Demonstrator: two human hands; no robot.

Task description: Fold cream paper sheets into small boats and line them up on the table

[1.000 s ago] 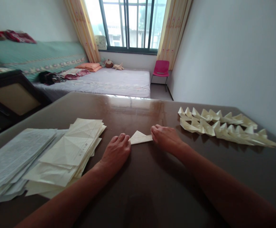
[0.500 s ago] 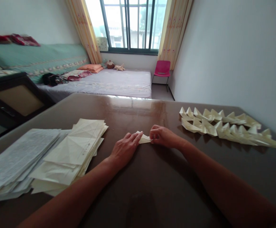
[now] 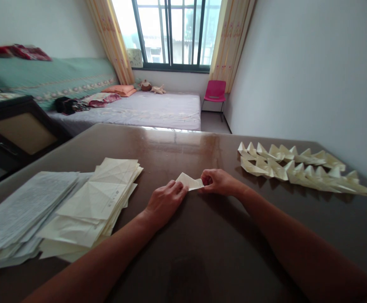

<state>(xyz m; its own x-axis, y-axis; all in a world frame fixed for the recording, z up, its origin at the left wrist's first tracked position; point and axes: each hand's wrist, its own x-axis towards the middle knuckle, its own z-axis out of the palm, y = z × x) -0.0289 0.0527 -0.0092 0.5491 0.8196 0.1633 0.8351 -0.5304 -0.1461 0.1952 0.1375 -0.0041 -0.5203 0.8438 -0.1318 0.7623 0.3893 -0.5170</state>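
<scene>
A small folded cream paper (image 3: 186,181), peaked at its far side, lies on the brown table between my hands. My left hand (image 3: 167,198) has its fingers bent together, pressing the paper's left part. At the paper's right end, my right hand (image 3: 218,182) pinches the strip between thumb and curled fingers. The left corner under my fingers is partly hidden. To the left rests a stack of creased cream paper sheets (image 3: 98,195). Two rows of pointed folded paper boats (image 3: 309,174) stand at the right of the table.
Printed white papers (image 3: 28,210) are piled at the table's left, partly beneath the cream stack. Beyond the glossy table (image 3: 171,151) are a bed (image 3: 158,109) and a pink chair (image 3: 215,91). A dark cabinet (image 3: 22,130) stands at the left, a white wall at the right.
My left hand moved right onto the paper, flattened over it, then drew its fingers back so the peak shows again. My right hand kept hold of the right end, its fingers curling more.
</scene>
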